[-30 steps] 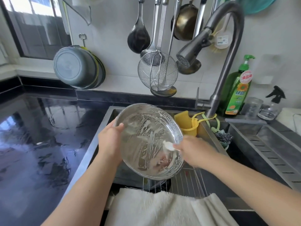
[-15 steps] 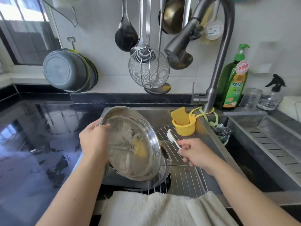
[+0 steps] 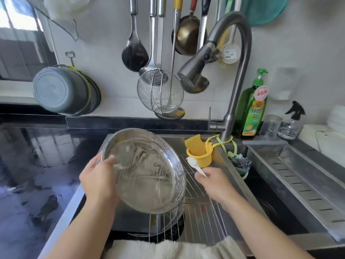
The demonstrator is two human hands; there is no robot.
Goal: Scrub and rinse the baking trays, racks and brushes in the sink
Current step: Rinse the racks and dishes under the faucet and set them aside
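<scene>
A round steel baking tray point(image 3: 149, 172), streaked with soap, is tilted over the sink point(image 3: 233, 176). My left hand point(image 3: 99, 182) grips its left rim, thumb inside. My right hand point(image 3: 212, 182) holds a small white brush point(image 3: 194, 163) to the right of the tray, bristles pointing up-left, apart from the tray. A wire rack point(image 3: 197, 217) lies in the sink below, with another steel pan point(image 3: 164, 227) partly hidden under the tray.
A faucet point(image 3: 235, 75) arches over the sink, no water running. A yellow sponge holder point(image 3: 200, 155) hangs by it. Dish soap point(image 3: 252, 109) stands behind. Ladles and a strainer point(image 3: 160, 90) hang on the wall. White towel point(image 3: 168, 248) at the front edge; drain tray point(image 3: 302, 176) right.
The brush was scrubbing inside the tray; my right hand has pulled it out to the right. The tray has been turned and tilted, held by my left hand.
</scene>
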